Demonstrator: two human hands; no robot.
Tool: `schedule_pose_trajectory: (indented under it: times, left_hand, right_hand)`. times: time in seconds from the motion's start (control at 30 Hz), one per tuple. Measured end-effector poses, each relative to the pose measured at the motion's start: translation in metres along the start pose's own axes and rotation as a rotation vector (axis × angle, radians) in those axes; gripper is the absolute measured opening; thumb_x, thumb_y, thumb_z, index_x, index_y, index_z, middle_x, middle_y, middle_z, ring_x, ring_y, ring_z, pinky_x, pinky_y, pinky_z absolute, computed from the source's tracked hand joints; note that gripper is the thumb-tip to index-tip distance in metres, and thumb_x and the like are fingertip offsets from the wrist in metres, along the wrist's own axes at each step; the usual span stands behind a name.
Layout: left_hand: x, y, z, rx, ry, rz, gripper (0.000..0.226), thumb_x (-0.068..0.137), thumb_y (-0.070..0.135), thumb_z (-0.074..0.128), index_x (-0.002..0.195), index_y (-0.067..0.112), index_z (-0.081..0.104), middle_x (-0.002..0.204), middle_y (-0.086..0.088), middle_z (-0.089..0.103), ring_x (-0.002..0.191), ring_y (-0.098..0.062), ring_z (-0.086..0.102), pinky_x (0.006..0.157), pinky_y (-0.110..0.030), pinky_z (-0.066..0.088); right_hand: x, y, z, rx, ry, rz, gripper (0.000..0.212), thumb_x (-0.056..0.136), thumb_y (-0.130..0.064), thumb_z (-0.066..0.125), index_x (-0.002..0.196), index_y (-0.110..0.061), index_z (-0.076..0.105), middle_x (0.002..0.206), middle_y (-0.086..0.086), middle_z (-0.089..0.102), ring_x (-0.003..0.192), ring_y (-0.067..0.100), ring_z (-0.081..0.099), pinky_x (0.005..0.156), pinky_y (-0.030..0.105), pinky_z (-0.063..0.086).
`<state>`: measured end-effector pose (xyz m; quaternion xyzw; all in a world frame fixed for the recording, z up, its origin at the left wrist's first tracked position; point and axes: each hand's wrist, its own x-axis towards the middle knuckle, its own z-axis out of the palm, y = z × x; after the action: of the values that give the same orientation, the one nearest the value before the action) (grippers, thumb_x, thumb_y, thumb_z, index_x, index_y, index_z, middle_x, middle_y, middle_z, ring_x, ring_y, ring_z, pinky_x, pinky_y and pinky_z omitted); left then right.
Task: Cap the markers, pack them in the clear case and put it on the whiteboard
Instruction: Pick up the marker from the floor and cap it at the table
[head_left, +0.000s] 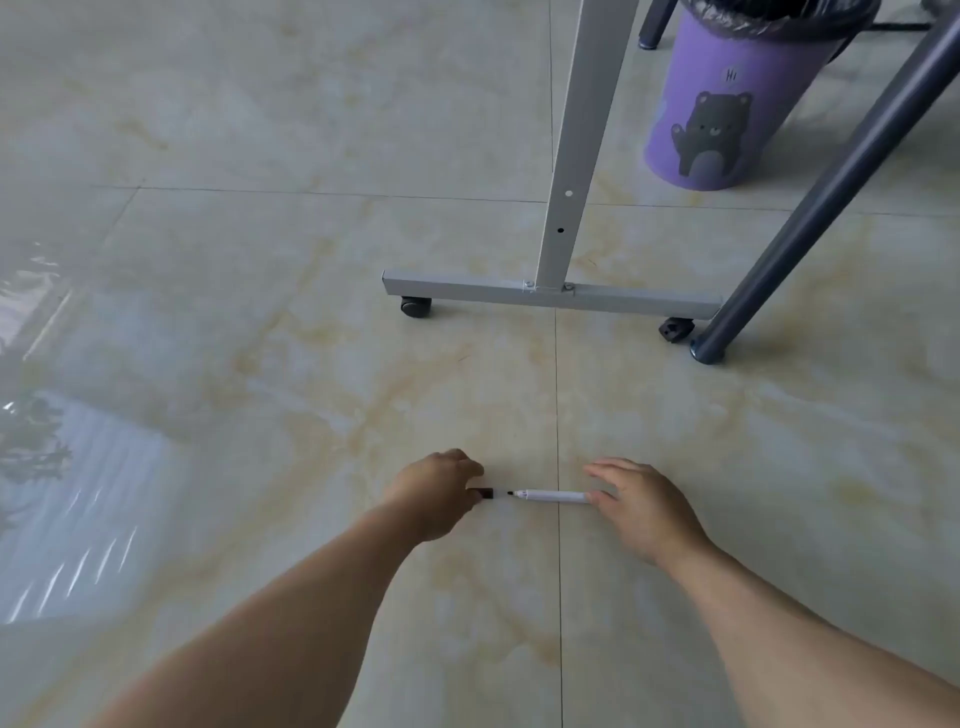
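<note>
A white marker (553, 497) with a bare black tip pointing left is held level above the floor. My right hand (641, 506) grips its rear end between thumb and fingers. My left hand (441, 493) pinches a small black cap (485, 493) just left of the tip, a short gap apart from it. The clear case and the board surface are out of view; only the whiteboard's white stand (563, 208) shows, with its wheeled base bar (467, 288).
Glossy beige floor tiles (260, 312) fill the view. A purple bin (737, 104) with a bear picture and black liner stands at the back right. A dark grey slanted furniture leg (810, 218) lands beside the stand's right castor (675, 330).
</note>
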<state>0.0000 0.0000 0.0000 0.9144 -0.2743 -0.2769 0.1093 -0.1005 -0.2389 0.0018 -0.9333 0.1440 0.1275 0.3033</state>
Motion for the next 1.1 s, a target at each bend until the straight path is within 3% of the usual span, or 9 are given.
schedule_pose_trajectory:
  times: [0.17, 0.43, 0.63, 0.77, 0.9, 1.1]
  left_hand:
    - [0.004, -0.002, 0.013, 0.128, 0.046, 0.049, 0.031, 0.091, 0.033, 0.054, 0.121, 0.029, 0.055, 0.119, 0.006, 0.052, 0.107, -0.018, 0.047, 0.076, -0.033, 0.047]
    - [0.006, -0.005, 0.024, 0.103, 0.140, 0.086, 0.021, 0.091, 0.031, 0.053, 0.111, 0.029, 0.059, 0.113, 0.007, 0.052, 0.101, -0.020, 0.046, 0.073, -0.027, 0.039]
    - [0.007, -0.003, 0.025, 0.123, 0.142, 0.099, 0.019, 0.092, 0.028, 0.049, 0.107, 0.025, 0.060, 0.111, 0.004, 0.052, 0.099, -0.021, 0.046, 0.076, -0.027, 0.038]
    - [0.007, -0.002, 0.022, 0.128, 0.130, 0.096, 0.019, 0.094, 0.026, 0.046, 0.107, 0.021, 0.058, 0.111, 0.001, 0.054, 0.099, -0.022, 0.048, 0.079, -0.031, 0.041]
    - [-0.004, 0.008, -0.002, 0.101, 0.114, 0.056, 0.016, 0.095, 0.027, 0.047, 0.105, 0.020, 0.057, 0.104, 0.000, 0.062, 0.093, -0.022, 0.055, 0.071, -0.034, 0.046]
    - [-0.061, 0.055, -0.095, 0.060, 0.140, 0.070, 0.013, 0.095, 0.026, 0.048, 0.104, 0.021, 0.057, 0.099, 0.003, 0.065, 0.090, -0.020, 0.056, 0.068, -0.034, 0.047]
  right_hand:
    - [0.004, 0.002, 0.014, -0.143, -0.017, -0.079, 0.032, 0.088, -0.024, 0.061, 0.119, -0.021, 0.064, 0.126, -0.009, 0.060, 0.115, 0.019, 0.049, 0.093, 0.027, 0.038]
    - [0.008, 0.008, 0.026, -0.182, 0.054, -0.171, 0.031, 0.074, -0.019, 0.075, 0.104, -0.021, 0.071, 0.103, -0.004, 0.066, 0.090, 0.028, 0.056, 0.073, 0.036, 0.049]
    - [0.008, 0.011, 0.030, -0.198, 0.101, -0.190, 0.014, 0.070, -0.018, 0.077, 0.080, -0.024, 0.069, 0.084, -0.006, 0.062, 0.074, 0.025, 0.053, 0.056, 0.032, 0.043]
    - [0.006, 0.007, 0.026, -0.225, 0.084, -0.188, 0.007, 0.078, -0.019, 0.071, 0.082, -0.023, 0.066, 0.083, -0.004, 0.059, 0.078, 0.026, 0.051, 0.059, 0.031, 0.038]
    - [-0.006, -0.004, -0.001, -0.240, 0.080, -0.163, 0.004, 0.081, -0.020, 0.066, 0.085, -0.022, 0.065, 0.086, -0.004, 0.060, 0.081, 0.025, 0.050, 0.061, 0.032, 0.039]
    - [-0.063, -0.058, -0.100, -0.219, 0.130, -0.124, 0.004, 0.083, -0.021, 0.066, 0.083, -0.024, 0.063, 0.083, -0.008, 0.058, 0.076, 0.020, 0.045, 0.057, 0.030, 0.034]
